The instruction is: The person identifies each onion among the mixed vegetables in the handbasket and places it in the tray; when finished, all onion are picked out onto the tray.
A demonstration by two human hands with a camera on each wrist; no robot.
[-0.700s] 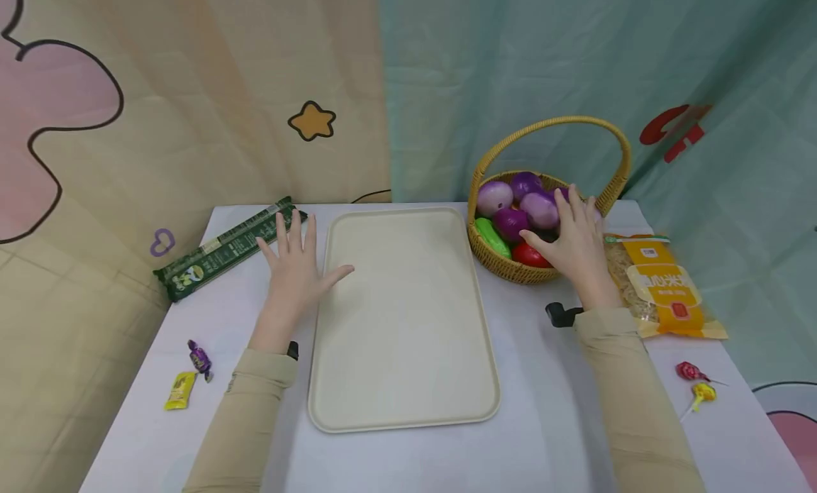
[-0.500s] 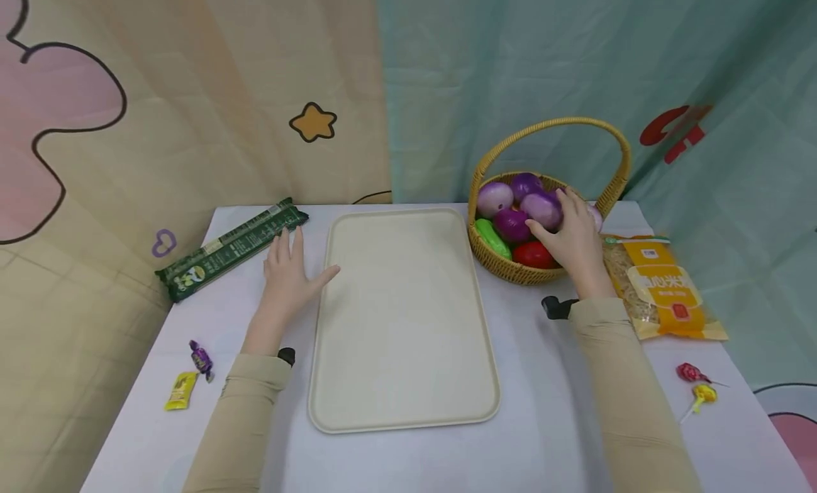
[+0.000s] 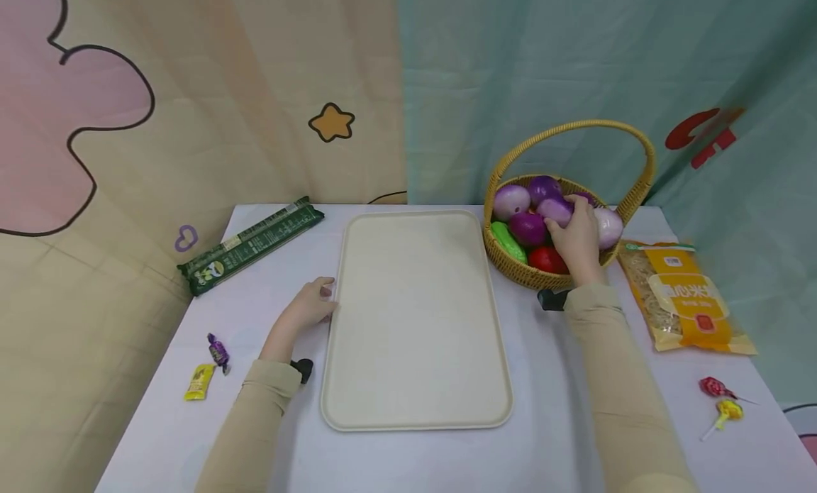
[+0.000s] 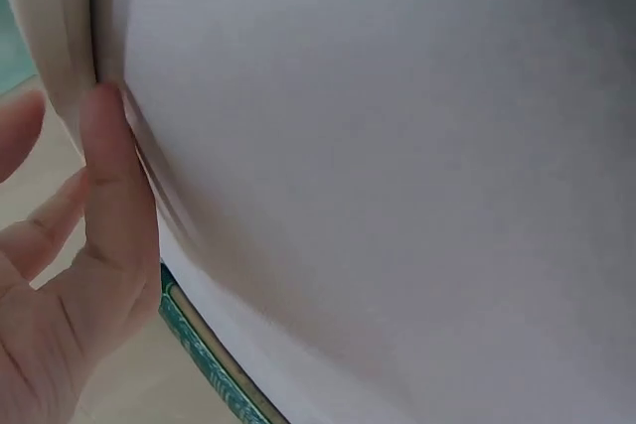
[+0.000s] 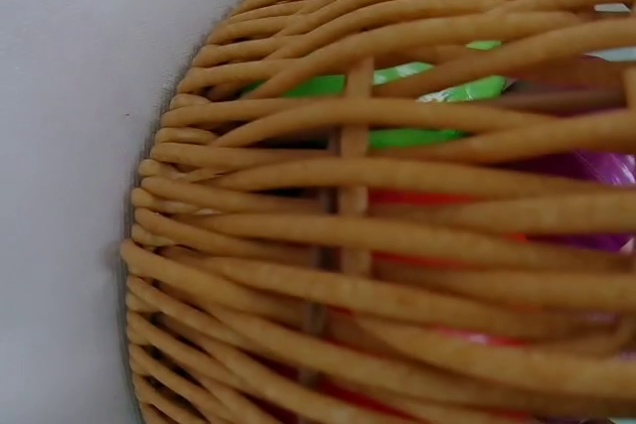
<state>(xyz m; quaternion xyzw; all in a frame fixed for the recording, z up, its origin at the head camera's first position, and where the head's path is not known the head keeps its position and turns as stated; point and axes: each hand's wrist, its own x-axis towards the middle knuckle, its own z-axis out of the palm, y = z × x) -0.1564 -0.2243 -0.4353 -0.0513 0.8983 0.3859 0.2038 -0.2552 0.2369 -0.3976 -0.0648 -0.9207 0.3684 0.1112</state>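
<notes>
My right hand reaches into the wicker basket and its fingers curl over a pale purple onion. Around it lie other purple onions, a green vegetable and a red one. The right wrist view shows only the basket wall, with green and red showing through the weave. My left hand rests on the table with loosely bent fingers, and its thumb touches the left rim of the cream tray, which holds nothing.
A long green packet lies at the back left. Two wrapped sweets sit near the left edge. A yellow noodle bag lies right of the basket, with two lollipops in front of it. Curtains hang behind the table.
My left hand has drawn back from near the green packet to the tray's left rim, its fingers now bent. My right hand has gone deeper into the basket and closed on the onion.
</notes>
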